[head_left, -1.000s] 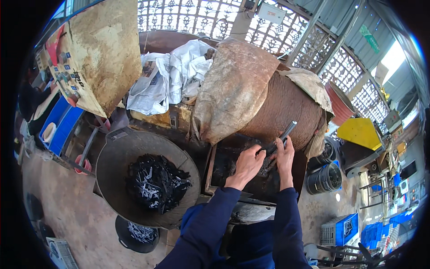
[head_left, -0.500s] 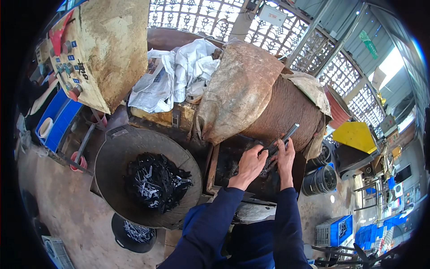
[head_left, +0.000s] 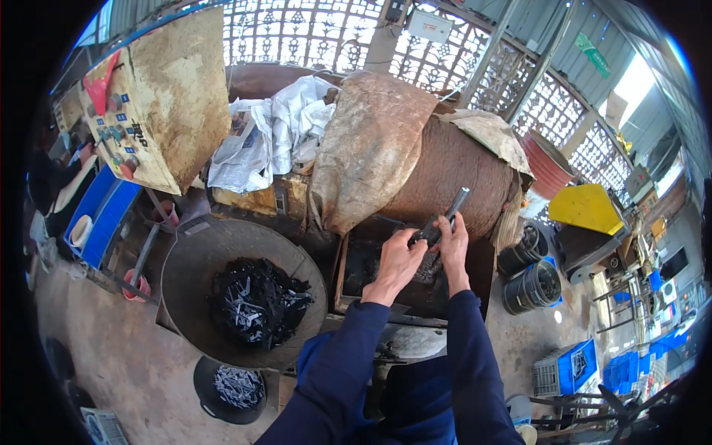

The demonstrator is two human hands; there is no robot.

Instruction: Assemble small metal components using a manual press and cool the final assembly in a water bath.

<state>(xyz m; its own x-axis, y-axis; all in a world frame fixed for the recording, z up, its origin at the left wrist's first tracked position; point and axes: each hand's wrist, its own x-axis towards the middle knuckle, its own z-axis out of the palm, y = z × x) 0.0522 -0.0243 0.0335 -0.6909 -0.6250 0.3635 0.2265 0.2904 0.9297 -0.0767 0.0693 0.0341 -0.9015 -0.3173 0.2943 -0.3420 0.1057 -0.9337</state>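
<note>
Left hand (head_left: 395,265) and right hand (head_left: 454,251) close around a dark tool (head_left: 428,232) with a grey, rod-like end (head_left: 460,201), above the open tray (head_left: 342,273); whether it is one piece or two is unclear. Beside the tray, a pan (head_left: 185,271) holds dark strips (head_left: 256,304).

2 navy sleeves (head_left: 345,360), a silver-grey rod (head_left: 460,199), a rust-brown drum (head_left: 467,174), a brown-blotched tan sack (head_left: 374,141), a plain yellow panel (head_left: 586,208).
</note>
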